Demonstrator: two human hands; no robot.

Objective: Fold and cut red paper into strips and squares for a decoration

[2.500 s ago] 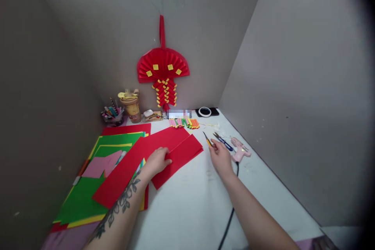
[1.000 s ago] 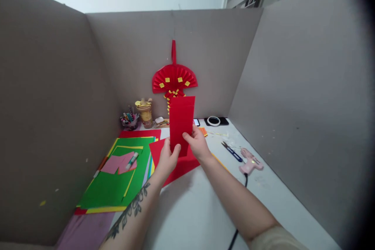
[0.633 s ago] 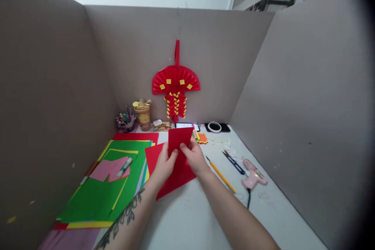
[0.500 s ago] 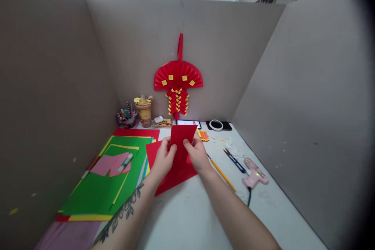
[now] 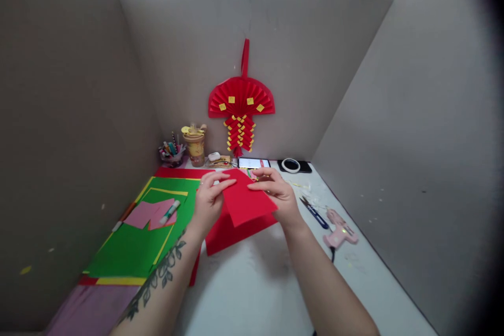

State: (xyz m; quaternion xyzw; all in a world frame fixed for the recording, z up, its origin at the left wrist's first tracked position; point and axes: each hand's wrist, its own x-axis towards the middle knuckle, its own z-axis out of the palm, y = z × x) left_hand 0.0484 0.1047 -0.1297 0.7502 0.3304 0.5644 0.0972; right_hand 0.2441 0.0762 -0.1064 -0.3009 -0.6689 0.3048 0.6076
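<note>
Between my two hands, above the table, is a piece of red paper, tilted with its near corner pointing down. My left hand pinches its upper left edge between thumb and fingers. At the other side, my right hand grips the upper right edge the same way. Beneath the held piece lies a larger red sheet, partly covered by it. A narrow red strip shows beside my left forearm.
Green and yellow sheets with pink paper and a glue stick lie left. On the right are thread snips and a pink glue gun. A red paper fan ornament hangs on the back panel.
The held red paper has turned and tipped from upright to a slanted, flatter pose. Both hands have moved slightly apart, with the right shifting right. A red strip now shows by the left forearm.
</note>
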